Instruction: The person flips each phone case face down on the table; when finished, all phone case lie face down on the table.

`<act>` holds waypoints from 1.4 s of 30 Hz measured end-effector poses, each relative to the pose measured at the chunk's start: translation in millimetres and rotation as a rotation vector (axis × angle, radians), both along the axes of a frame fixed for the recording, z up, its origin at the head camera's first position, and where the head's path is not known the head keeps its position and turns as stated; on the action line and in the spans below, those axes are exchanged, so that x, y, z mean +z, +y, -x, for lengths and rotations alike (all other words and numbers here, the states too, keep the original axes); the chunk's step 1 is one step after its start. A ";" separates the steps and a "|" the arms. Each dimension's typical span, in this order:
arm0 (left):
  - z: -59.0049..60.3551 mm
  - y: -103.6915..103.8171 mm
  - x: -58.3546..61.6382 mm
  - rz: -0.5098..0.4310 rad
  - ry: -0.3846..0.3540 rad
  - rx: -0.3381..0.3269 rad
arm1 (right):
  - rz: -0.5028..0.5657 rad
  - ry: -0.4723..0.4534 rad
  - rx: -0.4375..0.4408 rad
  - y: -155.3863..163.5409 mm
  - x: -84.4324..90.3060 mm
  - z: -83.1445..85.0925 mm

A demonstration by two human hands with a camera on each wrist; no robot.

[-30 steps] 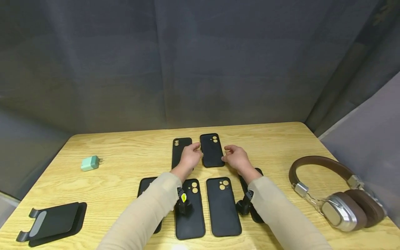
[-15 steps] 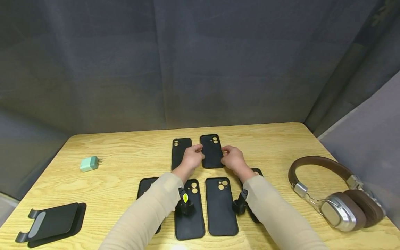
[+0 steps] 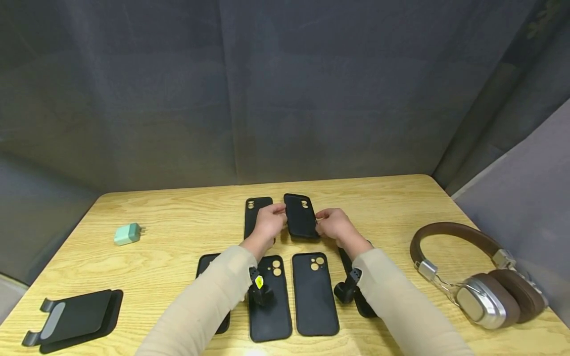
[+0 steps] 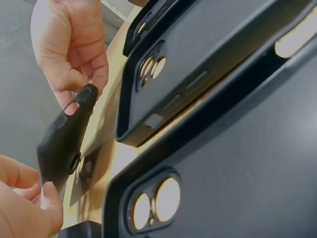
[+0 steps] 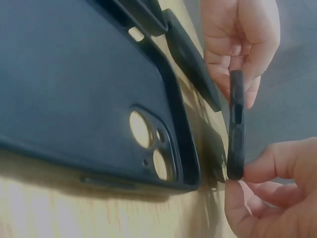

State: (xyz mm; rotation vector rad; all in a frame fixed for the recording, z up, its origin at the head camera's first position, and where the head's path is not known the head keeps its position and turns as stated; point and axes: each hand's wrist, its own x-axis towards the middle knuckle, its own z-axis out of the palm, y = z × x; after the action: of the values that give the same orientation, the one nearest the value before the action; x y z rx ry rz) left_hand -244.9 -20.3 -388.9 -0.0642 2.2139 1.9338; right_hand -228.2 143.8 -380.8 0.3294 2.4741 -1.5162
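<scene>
A black phone case (image 3: 301, 217) with camera cutouts at its upper right is held between both hands near the back of the table. Its far end is raised, and a shadow shows beneath it in the left wrist view. My left hand (image 3: 270, 222) pinches the left edge with thumb and fingers, while my right hand (image 3: 335, 223) pinches the right edge. Seen from the right wrist, the case (image 5: 237, 129) stands edge-on with a port slot facing the camera. Another black phone case (image 3: 255, 215) lies just left of it, partly covered by my left hand.
Several more black phone cases lie in a row in front, including one (image 3: 271, 319) under the left wrist camera and one (image 3: 316, 296) beside it. Brown headphones (image 3: 454, 230) lie at right. A mint charger plug (image 3: 127, 233) and a black folding stand (image 3: 80, 316) lie at left.
Both hands have closed in on the edges of the back phone case. The case lay flat before; now it is tilted up from the table in their grip.
</scene>
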 end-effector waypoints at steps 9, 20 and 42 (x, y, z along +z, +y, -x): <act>1.2 -1.9 6.5 -0.038 0.069 0.031 | 0.093 -0.017 0.064 -2.5 -5.2 -1.4; 0.9 3.2 11.7 -0.075 0.057 -0.012 | 0.013 0.017 0.153 -9.5 -17.5 -2.0; 2.5 14.1 10.5 -0.045 0.055 -0.069 | 0.206 0.049 0.186 -2.9 -19.1 -4.2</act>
State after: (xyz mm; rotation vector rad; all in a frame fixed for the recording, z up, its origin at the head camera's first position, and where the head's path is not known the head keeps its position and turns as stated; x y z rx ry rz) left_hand -247.4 -6.2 -378.4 0.0716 2.1748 1.9701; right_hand -224.0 140.9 -399.9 0.0263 2.2824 -1.6965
